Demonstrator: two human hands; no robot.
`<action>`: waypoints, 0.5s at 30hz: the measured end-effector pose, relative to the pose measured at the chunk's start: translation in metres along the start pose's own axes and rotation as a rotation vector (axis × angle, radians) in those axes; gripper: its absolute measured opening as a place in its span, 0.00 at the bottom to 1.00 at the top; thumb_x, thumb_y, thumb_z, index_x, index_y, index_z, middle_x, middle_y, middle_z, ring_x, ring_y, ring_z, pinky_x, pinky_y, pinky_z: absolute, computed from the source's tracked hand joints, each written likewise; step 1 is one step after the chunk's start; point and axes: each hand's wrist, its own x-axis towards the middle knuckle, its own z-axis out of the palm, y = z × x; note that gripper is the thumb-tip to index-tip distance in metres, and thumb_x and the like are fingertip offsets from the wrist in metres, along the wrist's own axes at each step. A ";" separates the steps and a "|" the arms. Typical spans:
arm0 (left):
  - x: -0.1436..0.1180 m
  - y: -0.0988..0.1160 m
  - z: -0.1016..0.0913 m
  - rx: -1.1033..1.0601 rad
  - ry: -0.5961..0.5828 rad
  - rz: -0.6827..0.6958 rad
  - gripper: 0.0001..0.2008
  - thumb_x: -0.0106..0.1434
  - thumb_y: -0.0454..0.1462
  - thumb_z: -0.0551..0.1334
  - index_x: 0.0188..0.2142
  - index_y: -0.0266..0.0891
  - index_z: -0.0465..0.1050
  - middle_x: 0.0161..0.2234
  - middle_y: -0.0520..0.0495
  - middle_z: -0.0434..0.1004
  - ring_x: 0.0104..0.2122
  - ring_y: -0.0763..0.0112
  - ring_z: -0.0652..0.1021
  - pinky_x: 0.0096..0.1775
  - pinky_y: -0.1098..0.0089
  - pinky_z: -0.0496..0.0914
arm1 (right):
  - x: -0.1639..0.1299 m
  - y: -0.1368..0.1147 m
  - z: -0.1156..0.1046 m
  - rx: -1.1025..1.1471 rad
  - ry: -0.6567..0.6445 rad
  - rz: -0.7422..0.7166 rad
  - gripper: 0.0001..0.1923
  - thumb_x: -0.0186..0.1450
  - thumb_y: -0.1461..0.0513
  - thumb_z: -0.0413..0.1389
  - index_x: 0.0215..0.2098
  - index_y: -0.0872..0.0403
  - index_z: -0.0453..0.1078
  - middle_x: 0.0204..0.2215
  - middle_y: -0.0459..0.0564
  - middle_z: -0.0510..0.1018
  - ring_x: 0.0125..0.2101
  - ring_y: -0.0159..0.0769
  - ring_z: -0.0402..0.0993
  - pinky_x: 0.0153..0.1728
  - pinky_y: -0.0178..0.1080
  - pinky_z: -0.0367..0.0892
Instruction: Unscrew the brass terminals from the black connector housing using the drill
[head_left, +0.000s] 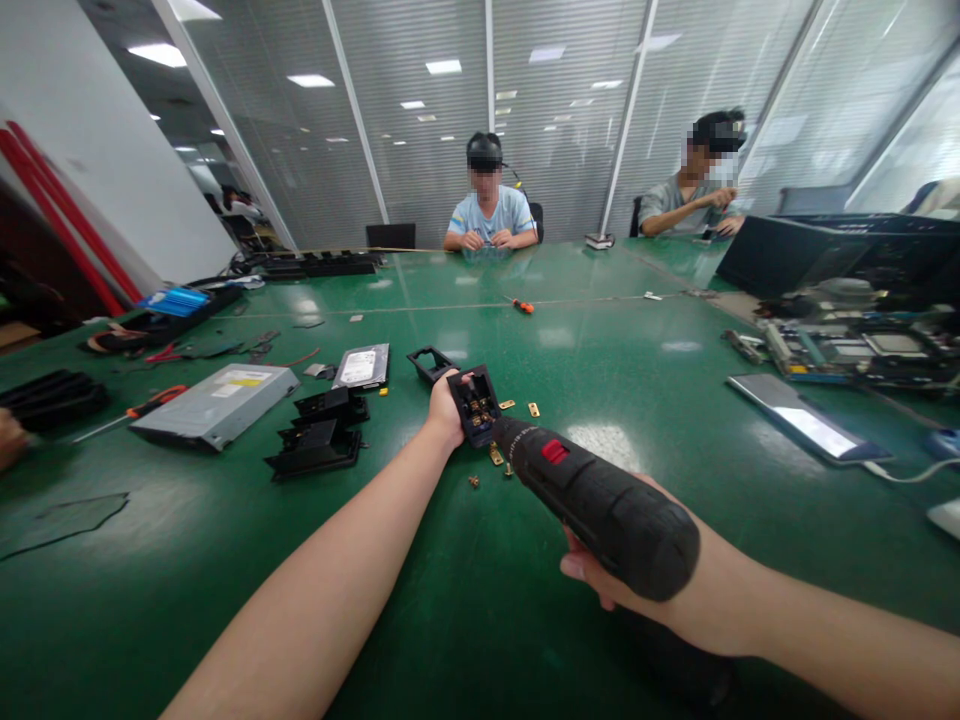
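Note:
My left hand (445, 412) grips a small black plastic housing (475, 412), its open side turned up with brass parts showing inside. In my right hand (600, 570) is a black cordless drill (600, 500) with a red switch on top. The drill's front end points at the housing's lower right edge; whether the bit touches a screw is hidden. Around the housing lie brass plates (533, 409) and small brass screws (474, 482). Behind my left hand rests a black frame (431, 363).
To the left lie black housings (319, 447), a hard drive (363, 366), a silver optical drive (217, 400) and a screwdriver (154, 402). An orange screwdriver (523, 306) lies farther back. At right are a phone (806, 415) and circuit boards (862, 335). Two people sit across the table (420, 300).

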 end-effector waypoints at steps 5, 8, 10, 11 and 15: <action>0.001 0.000 0.000 0.003 -0.006 0.013 0.05 0.56 0.39 0.60 0.29 0.41 0.71 0.23 0.47 0.76 0.20 0.61 0.77 0.25 0.62 0.74 | -0.001 0.002 0.000 0.004 0.006 -0.006 0.10 0.63 0.59 0.64 0.38 0.49 0.67 0.25 0.39 0.75 0.19 0.31 0.72 0.23 0.38 0.71; 0.001 0.000 0.001 -0.005 0.002 0.012 0.05 0.56 0.39 0.60 0.29 0.41 0.72 0.23 0.47 0.76 0.21 0.61 0.77 0.26 0.62 0.74 | -0.001 0.001 0.001 0.010 0.012 0.001 0.10 0.63 0.59 0.64 0.38 0.49 0.66 0.25 0.38 0.75 0.19 0.31 0.72 0.23 0.37 0.71; 0.000 0.001 0.002 -0.006 0.004 0.002 0.05 0.57 0.40 0.60 0.29 0.41 0.72 0.22 0.47 0.76 0.20 0.60 0.77 0.25 0.62 0.74 | 0.000 0.000 0.000 0.012 0.000 -0.004 0.10 0.63 0.59 0.63 0.37 0.49 0.66 0.25 0.38 0.74 0.19 0.31 0.72 0.22 0.37 0.71; 0.000 0.001 0.002 -0.006 0.006 0.001 0.05 0.57 0.40 0.60 0.29 0.41 0.71 0.22 0.47 0.76 0.20 0.60 0.77 0.25 0.62 0.74 | 0.000 -0.001 0.000 0.011 -0.002 -0.009 0.10 0.63 0.59 0.63 0.37 0.49 0.66 0.25 0.38 0.74 0.19 0.31 0.72 0.22 0.37 0.71; -0.002 0.001 0.003 -0.002 0.009 0.005 0.05 0.57 0.39 0.59 0.28 0.41 0.71 0.22 0.47 0.75 0.21 0.60 0.77 0.25 0.62 0.74 | 0.001 0.000 0.000 0.003 0.001 -0.016 0.10 0.63 0.59 0.63 0.37 0.49 0.66 0.25 0.38 0.75 0.19 0.31 0.72 0.23 0.37 0.71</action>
